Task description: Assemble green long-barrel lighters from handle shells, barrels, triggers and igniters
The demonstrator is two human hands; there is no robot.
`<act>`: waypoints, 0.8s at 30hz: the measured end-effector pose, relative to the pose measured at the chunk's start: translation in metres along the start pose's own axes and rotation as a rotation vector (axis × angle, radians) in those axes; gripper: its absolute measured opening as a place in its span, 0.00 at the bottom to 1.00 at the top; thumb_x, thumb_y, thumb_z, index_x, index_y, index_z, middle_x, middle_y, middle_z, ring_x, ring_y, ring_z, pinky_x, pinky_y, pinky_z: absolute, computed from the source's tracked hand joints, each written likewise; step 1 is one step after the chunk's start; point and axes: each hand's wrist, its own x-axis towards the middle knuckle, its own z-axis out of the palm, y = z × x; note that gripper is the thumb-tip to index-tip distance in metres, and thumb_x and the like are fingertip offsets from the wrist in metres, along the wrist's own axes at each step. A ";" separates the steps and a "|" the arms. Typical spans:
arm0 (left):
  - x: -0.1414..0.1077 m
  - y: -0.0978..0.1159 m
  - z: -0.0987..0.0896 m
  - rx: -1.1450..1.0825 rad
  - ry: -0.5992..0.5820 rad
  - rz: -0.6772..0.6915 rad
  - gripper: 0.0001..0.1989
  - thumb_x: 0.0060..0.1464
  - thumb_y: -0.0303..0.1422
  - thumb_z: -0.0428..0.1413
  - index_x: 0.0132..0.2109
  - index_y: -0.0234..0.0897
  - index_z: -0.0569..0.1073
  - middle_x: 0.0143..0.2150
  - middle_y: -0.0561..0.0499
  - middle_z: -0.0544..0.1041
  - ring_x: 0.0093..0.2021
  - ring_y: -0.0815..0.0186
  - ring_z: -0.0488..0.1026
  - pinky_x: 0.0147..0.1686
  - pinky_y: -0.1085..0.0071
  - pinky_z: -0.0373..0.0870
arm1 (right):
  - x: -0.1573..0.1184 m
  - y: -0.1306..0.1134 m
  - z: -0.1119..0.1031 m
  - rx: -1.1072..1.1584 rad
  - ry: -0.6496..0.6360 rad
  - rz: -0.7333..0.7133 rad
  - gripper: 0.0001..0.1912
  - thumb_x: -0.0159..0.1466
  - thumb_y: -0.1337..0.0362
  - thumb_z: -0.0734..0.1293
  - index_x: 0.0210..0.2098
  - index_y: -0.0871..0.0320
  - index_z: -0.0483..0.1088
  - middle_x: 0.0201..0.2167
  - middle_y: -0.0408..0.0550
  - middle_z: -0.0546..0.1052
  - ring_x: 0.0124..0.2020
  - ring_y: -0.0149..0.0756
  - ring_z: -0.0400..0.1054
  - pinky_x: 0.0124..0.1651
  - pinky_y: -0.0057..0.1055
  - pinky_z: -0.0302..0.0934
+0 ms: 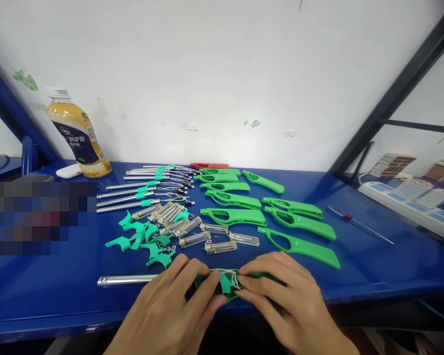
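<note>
At the front edge of the blue table, a partly assembled utility lighter lies between my hands. Its metal tube (128, 280) sticks out to the left, and a teal trigger (225, 283) sits in the green casing (232, 297). My left hand (173, 301) is closed around the tube end of the casing, fingertips at the trigger. Fingers of my right hand (284, 296) pinch the casing beside a looped white wire (230, 272). Both hands cover much of the casing. Nearby lie loose teal triggers (119, 242) and clear fuel tanks (221, 247).
Green casing halves (303, 251) lie in rows behind, with a red casing (209, 166) at the back. Metal tubes with wires (126, 206) lie back left, near a drink bottle (79, 135). A screwdriver (360, 224) rests on the right. A white wall (222, 79) stands behind.
</note>
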 end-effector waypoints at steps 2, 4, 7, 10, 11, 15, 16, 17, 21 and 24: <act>0.001 0.000 0.001 -0.005 -0.005 -0.002 0.19 0.77 0.28 0.47 0.56 0.48 0.81 0.53 0.50 0.82 0.50 0.55 0.79 0.53 0.53 0.81 | 0.000 0.000 0.000 -0.018 -0.004 -0.010 0.03 0.73 0.70 0.72 0.44 0.57 0.79 0.43 0.46 0.84 0.40 0.36 0.76 0.44 0.36 0.70; 0.004 0.002 0.001 -0.021 0.014 -0.009 0.18 0.77 0.28 0.47 0.56 0.47 0.81 0.52 0.49 0.82 0.50 0.55 0.79 0.52 0.54 0.81 | 0.001 -0.001 0.000 -0.030 -0.007 -0.014 0.04 0.73 0.70 0.71 0.44 0.57 0.79 0.43 0.46 0.83 0.40 0.36 0.75 0.43 0.36 0.70; 0.008 0.005 0.002 -0.019 0.084 -0.047 0.15 0.77 0.29 0.49 0.58 0.39 0.80 0.50 0.47 0.81 0.48 0.56 0.79 0.53 0.54 0.81 | 0.002 0.000 0.000 -0.047 0.006 -0.039 0.04 0.74 0.69 0.70 0.45 0.57 0.79 0.42 0.47 0.83 0.39 0.36 0.75 0.42 0.35 0.69; 0.007 0.006 0.002 -0.011 0.092 -0.052 0.16 0.77 0.29 0.48 0.59 0.39 0.79 0.50 0.47 0.81 0.48 0.57 0.79 0.54 0.54 0.81 | 0.003 -0.001 0.000 -0.072 0.024 -0.077 0.05 0.75 0.68 0.69 0.44 0.58 0.79 0.41 0.47 0.83 0.38 0.36 0.74 0.40 0.35 0.68; 0.006 0.006 0.002 -0.007 0.075 -0.039 0.17 0.77 0.28 0.47 0.59 0.42 0.80 0.50 0.47 0.81 0.49 0.57 0.80 0.54 0.53 0.81 | 0.003 -0.001 0.000 -0.077 0.022 -0.084 0.05 0.75 0.67 0.69 0.44 0.58 0.79 0.41 0.47 0.83 0.38 0.36 0.74 0.40 0.36 0.68; 0.000 0.005 0.004 0.038 0.025 0.008 0.19 0.76 0.27 0.47 0.58 0.45 0.81 0.55 0.48 0.82 0.54 0.54 0.80 0.58 0.51 0.81 | 0.001 -0.002 0.000 -0.051 0.008 -0.055 0.07 0.76 0.63 0.69 0.45 0.58 0.79 0.43 0.49 0.82 0.40 0.38 0.74 0.43 0.37 0.69; 0.000 0.005 0.004 0.045 0.026 0.011 0.19 0.76 0.26 0.47 0.59 0.44 0.81 0.55 0.48 0.82 0.54 0.54 0.80 0.58 0.51 0.81 | 0.001 -0.003 0.000 -0.038 0.011 -0.047 0.07 0.77 0.64 0.68 0.45 0.58 0.79 0.43 0.48 0.83 0.40 0.37 0.75 0.44 0.37 0.69; 0.000 0.005 0.004 0.046 0.032 0.010 0.19 0.76 0.27 0.47 0.59 0.44 0.80 0.55 0.47 0.82 0.54 0.54 0.80 0.58 0.51 0.81 | 0.001 -0.003 0.001 -0.029 0.020 -0.039 0.07 0.77 0.66 0.67 0.46 0.57 0.79 0.42 0.47 0.83 0.40 0.37 0.75 0.45 0.36 0.69; 0.006 0.006 0.002 0.008 0.046 -0.045 0.17 0.76 0.28 0.48 0.58 0.43 0.80 0.52 0.46 0.81 0.51 0.55 0.80 0.52 0.54 0.84 | 0.007 0.000 -0.001 -0.074 0.090 0.011 0.11 0.77 0.71 0.66 0.54 0.53 0.77 0.43 0.43 0.84 0.42 0.35 0.77 0.49 0.36 0.68; 0.011 0.007 -0.001 -0.018 0.067 -0.090 0.16 0.76 0.28 0.48 0.58 0.40 0.79 0.51 0.45 0.80 0.48 0.57 0.80 0.49 0.57 0.85 | 0.022 0.004 -0.005 -0.128 0.006 0.015 0.15 0.78 0.72 0.66 0.60 0.51 0.74 0.48 0.43 0.84 0.47 0.36 0.76 0.52 0.38 0.66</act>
